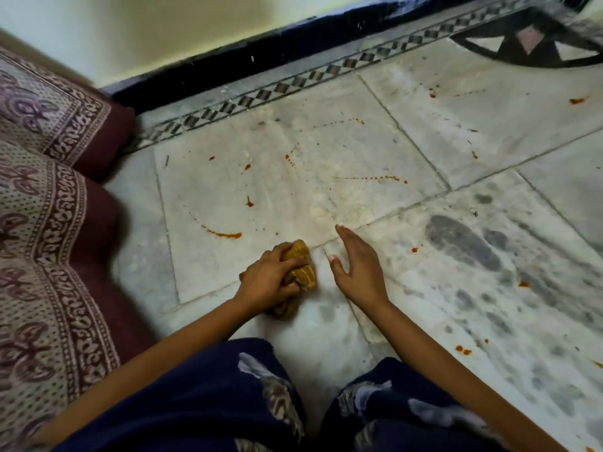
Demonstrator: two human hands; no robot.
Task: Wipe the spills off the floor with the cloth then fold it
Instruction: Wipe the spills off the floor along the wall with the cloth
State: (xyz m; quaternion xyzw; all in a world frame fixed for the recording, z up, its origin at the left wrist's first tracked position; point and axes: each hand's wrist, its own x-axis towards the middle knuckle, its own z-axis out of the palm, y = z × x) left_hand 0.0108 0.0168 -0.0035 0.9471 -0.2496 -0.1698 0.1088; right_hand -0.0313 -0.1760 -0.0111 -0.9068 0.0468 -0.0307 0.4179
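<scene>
A bunched-up mustard-brown cloth [302, 268] rests on the pale marble floor [359, 141], and my left hand [268, 279] grips it from above. My right hand [356, 265] hovers just right of the cloth, fingers spread, holding nothing. Orange-red spills dot the floor: a curved streak [225, 235] up and left of the cloth, a drop [249, 202] above it, a dotted line [385, 178] farther out, and spots [463, 350] at the right. A whitish smear [321, 207] lies ahead of my hands.
A patterned maroon mattress [49, 223] runs along the left edge. A dark skirting [261, 57] and a checkered tile border [293, 83] line the far wall. A dark inlay pattern [528, 40] sits at top right. My knees in navy trousers [202, 402] fill the bottom.
</scene>
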